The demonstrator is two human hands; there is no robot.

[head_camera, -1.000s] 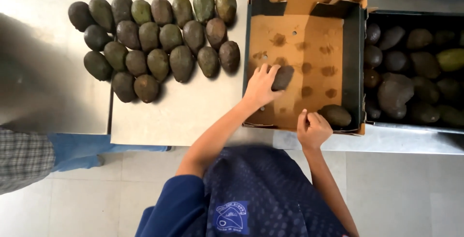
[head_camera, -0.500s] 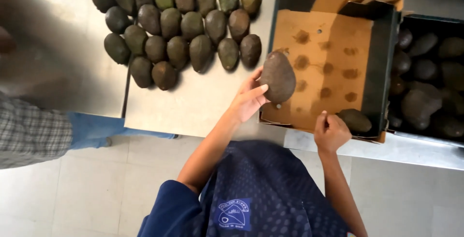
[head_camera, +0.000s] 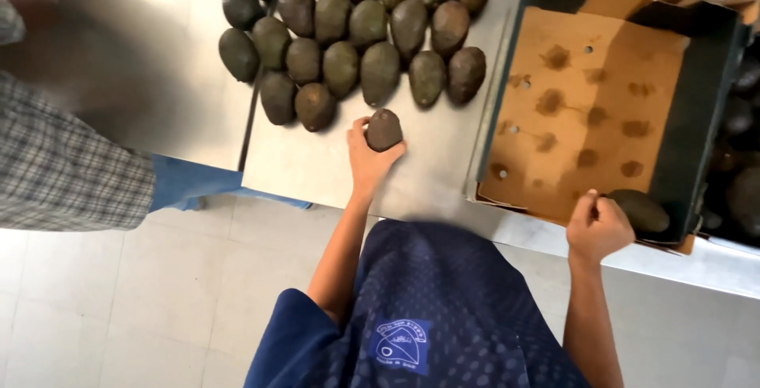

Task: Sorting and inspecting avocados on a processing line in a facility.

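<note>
At centre frame, on the pale metal table (head_camera: 443, 150), a dark avocado (head_camera: 384, 129) sits under the fingertips of the left hand (head_camera: 372, 154). Half a second ago this fruit was held up in that hand at the near left edge of the cardboard box (head_camera: 586, 111); a second ago it lay on the box floor under the same hand. It is now outside the box, just below the lowest row of the avocado group (head_camera: 356, 32) in the upper centre of the frame. Judged from this, one fruit has been transferred from box to table and is at or close to its resting spot, though not yet released.

Finger state, left hand: curled narrowly around the avocado, thumb on its left side, remaining fingers on its right and lower side, palm below it. The fruit protrudes above the fingers toward the rows and appears to touch the table.

Finger state, right hand (head_camera: 598, 226): loosely curled at the box's near edge, fingertips touching or just beside a second avocado (head_camera: 640, 210) in the box's lower right corner. Whether it grips this fruit cannot be told.

Further right, a dark crate (head_camera: 740, 119) holds more avocados. At left frame, a checked sleeve (head_camera: 71, 174) of another person overlaps the table.
</note>
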